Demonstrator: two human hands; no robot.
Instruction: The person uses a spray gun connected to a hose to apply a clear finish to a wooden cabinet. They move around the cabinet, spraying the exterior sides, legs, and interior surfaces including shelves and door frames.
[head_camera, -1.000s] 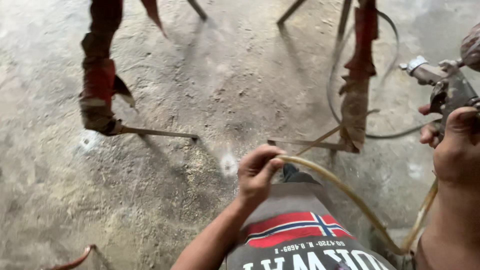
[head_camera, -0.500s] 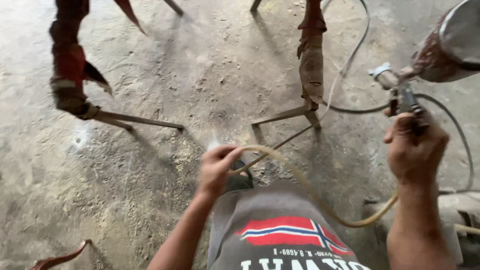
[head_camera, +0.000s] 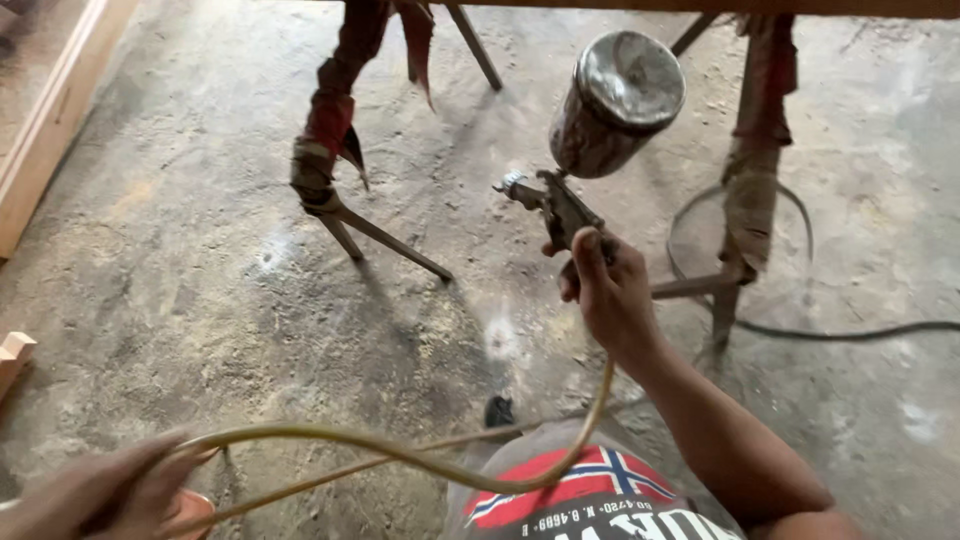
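Right hand (head_camera: 612, 290) grips the spray gun (head_camera: 560, 210), metal cup (head_camera: 617, 105) tilting toward 1 o'clock – its yellow hose (head_camera: 400, 455) trails toward 8 o'clock into the left hand (head_camera: 95, 495), fingers closed round it

Spray gun (head_camera: 560, 210): dark, grimy metal body, held upright in the right grip (head_camera: 610, 290), nozzle pointing away to the left of it. Dull silver metal cup (head_camera: 618, 105) sits on top of the gun, tilted, well above the right grip, lid facing the camera. Yellowish hose (head_camera: 400, 455) runs down from under the right grip, sags in a loop, and ends in the left grip (head_camera: 95, 495), which closes around it low and far left.
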